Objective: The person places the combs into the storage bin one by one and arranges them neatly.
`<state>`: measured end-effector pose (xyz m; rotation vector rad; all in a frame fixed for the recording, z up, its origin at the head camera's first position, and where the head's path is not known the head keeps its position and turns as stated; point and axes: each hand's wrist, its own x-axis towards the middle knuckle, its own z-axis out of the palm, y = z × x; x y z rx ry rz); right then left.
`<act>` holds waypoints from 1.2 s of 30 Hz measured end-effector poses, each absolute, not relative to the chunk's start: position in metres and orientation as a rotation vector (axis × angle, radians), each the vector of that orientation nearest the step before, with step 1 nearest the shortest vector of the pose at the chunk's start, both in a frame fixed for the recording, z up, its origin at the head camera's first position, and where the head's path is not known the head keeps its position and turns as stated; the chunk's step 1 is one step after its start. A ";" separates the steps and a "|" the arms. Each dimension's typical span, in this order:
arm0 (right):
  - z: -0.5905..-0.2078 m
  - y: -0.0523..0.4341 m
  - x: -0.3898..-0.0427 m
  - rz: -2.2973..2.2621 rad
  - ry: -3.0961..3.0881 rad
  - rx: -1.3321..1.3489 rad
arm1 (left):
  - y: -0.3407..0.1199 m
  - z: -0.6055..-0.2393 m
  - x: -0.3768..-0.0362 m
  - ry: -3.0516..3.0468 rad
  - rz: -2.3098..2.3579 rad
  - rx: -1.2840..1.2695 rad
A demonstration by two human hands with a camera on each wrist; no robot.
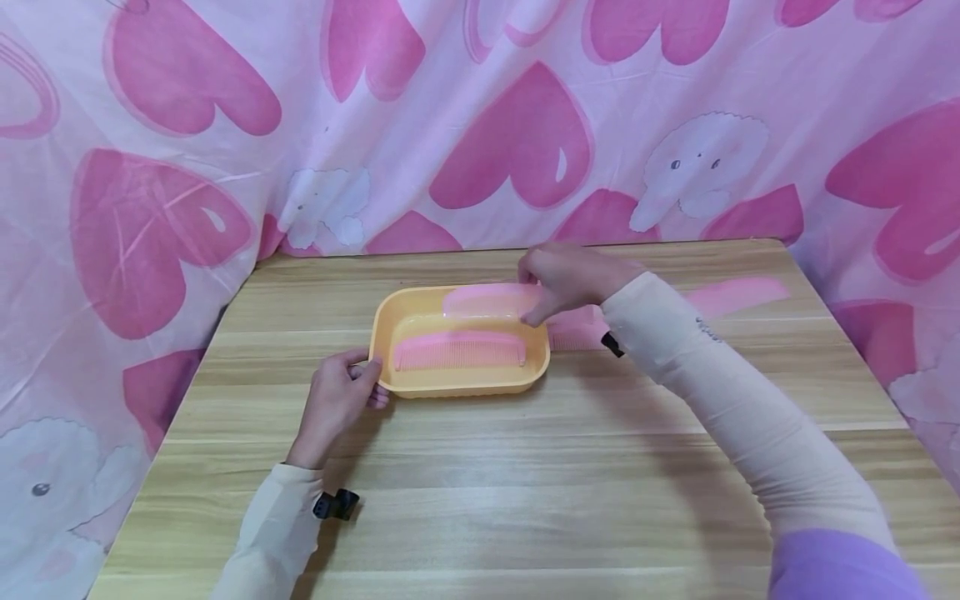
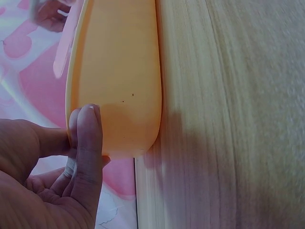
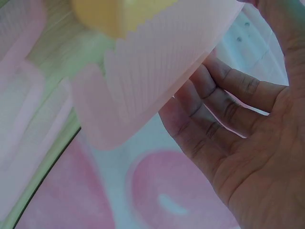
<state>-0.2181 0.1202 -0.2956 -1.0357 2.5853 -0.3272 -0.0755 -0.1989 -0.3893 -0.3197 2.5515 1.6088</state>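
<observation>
An orange tray (image 1: 459,385) sits in the middle of the wooden table. One pink comb (image 1: 459,350) lies inside it. My left hand (image 1: 369,379) grips the tray's left end; in the left wrist view a finger (image 2: 88,138) presses on the tray (image 2: 119,71) wall. My right hand (image 1: 534,298) pinches a second pink comb (image 1: 487,298) by its right end, over the tray's far rim. In the right wrist view that comb (image 3: 162,62) lies against my fingertips (image 3: 214,81), teeth showing.
Two more pink combs lie on the table right of the tray: one (image 1: 576,329) partly under my right wrist, one (image 1: 738,296) near the far right edge. A pink heart-print cloth (image 1: 510,133) hangs behind and around the table (image 1: 525,500).
</observation>
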 end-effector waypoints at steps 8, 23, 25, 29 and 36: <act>-0.299 0.081 -0.213 -0.256 2.558 -1.167 | -0.199 -0.390 -0.076 2.542 1.609 -0.328; -0.326 0.044 -0.207 -0.137 2.533 -1.070 | -0.199 -0.390 -0.077 2.527 1.617 -0.336; -0.329 0.042 -0.207 -0.117 2.536 -1.071 | -0.199 -0.389 -0.077 2.532 1.610 -0.334; -0.335 0.039 -0.207 -0.092 2.533 -1.066 | -0.199 -0.389 -0.077 2.535 1.609 -0.328; -0.343 0.034 -0.208 -0.082 2.518 -1.037 | -0.198 -0.390 -0.077 2.529 1.612 -0.334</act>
